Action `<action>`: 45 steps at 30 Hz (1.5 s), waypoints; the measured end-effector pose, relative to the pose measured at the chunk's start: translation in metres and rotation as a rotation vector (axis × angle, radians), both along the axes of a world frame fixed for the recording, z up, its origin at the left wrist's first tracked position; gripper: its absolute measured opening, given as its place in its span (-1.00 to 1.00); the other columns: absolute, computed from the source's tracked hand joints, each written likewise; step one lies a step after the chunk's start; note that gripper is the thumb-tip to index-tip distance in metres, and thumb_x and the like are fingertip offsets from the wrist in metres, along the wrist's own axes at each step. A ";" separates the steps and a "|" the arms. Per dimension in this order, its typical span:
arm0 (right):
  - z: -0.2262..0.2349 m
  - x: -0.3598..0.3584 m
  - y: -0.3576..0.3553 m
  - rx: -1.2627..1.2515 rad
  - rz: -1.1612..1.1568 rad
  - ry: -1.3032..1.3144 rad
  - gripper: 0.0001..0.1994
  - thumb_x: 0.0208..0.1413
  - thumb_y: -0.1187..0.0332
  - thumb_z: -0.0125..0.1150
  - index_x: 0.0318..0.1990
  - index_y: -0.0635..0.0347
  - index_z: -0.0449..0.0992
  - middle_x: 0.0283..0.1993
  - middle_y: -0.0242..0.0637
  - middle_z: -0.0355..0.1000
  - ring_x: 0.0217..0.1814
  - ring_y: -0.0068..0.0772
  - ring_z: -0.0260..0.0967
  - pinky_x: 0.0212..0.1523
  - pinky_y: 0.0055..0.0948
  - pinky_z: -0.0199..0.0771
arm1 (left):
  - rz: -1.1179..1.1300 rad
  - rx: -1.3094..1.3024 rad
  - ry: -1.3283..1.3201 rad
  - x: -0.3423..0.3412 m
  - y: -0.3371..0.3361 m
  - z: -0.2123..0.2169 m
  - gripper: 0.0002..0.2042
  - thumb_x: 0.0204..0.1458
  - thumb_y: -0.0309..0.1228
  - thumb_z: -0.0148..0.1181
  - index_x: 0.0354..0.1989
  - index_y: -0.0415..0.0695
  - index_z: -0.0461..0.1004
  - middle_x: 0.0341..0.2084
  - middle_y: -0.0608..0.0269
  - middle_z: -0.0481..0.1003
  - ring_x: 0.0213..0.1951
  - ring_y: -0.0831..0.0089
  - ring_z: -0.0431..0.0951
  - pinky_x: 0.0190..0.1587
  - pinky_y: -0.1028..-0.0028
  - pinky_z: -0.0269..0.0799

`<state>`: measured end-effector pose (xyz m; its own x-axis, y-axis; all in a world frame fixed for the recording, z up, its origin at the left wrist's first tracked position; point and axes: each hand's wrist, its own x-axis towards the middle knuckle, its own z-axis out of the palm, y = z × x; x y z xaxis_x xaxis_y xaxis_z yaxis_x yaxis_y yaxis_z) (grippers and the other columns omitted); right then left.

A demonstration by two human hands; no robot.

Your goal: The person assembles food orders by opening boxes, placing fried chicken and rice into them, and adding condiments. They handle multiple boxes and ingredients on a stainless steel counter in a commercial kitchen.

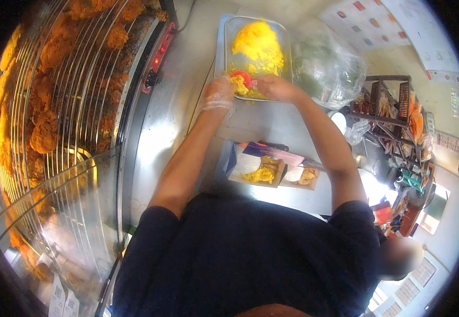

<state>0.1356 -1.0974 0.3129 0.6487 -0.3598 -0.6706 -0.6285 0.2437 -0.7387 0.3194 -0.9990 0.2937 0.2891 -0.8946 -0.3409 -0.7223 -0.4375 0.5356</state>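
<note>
A shallow metal tray [288, 58] holds a mound of yellow rice [256, 42], heaped toward its far end. My right hand [276, 87] is closed on a red scoop [246, 79] at the tray's near edge. Some yellow rice lies in the scoop. Just left of it is my left hand [218, 94], in a clear plastic glove, close beside the scooped rice. Its fingers are too indistinct to read. Nearer to me, between my forearms, two open paper boxes [281, 179] stand side by side. The left one contains yellow rice [261, 173]; the right one contains light-brown food [308, 176].
Along the left runs a heated display cabinet [146, 63] with fried chicken [44, 127] on wire racks and a glass panel. A clear plastic bag [330, 71] with something green sits right of the tray. Farther right are dark brown baskets [385, 103]. Another person [401, 258] is at lower right.
</note>
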 end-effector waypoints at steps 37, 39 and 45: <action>0.014 -0.275 0.332 -1.072 -0.698 0.230 -0.62 0.18 0.25 0.09 0.13 0.09 0.35 -0.54 -0.35 0.30 -0.61 -0.37 0.28 -0.62 -0.43 0.26 | -0.800 -0.243 -0.144 -0.255 0.233 -0.002 -0.45 0.02 -0.01 0.07 0.06 -0.17 0.29 0.00 -0.07 0.33 0.11 0.05 0.24 0.26 0.05 -0.14; 0.001 -0.277 0.333 -1.463 -0.277 0.366 -0.55 0.14 0.31 0.11 0.21 0.05 0.29 -0.51 -0.20 0.39 -0.56 -0.18 0.38 -0.54 -0.34 0.37 | -0.697 -0.244 0.006 -0.250 0.235 -0.003 -0.45 0.01 0.00 0.08 0.07 -0.16 0.30 -0.01 -0.07 0.33 0.10 0.04 0.24 0.25 0.06 -0.10; 0.045 -0.261 0.332 -1.194 -0.707 0.119 -0.55 0.14 0.40 0.10 0.20 0.22 0.27 -0.57 -0.23 0.39 -0.60 -0.38 0.36 -0.54 -0.46 0.35 | -0.686 -0.502 0.047 -0.241 0.234 0.003 -0.39 -0.01 0.08 0.08 0.13 -0.07 0.29 0.06 -0.04 0.25 0.15 0.02 0.15 0.22 0.00 -0.06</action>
<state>-0.1250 -0.7659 0.3579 0.0527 -0.9711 0.2328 -0.7111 -0.2001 -0.6740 0.0782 -0.7646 0.2972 -0.3765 -0.9150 0.1451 -0.7132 0.3863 0.5850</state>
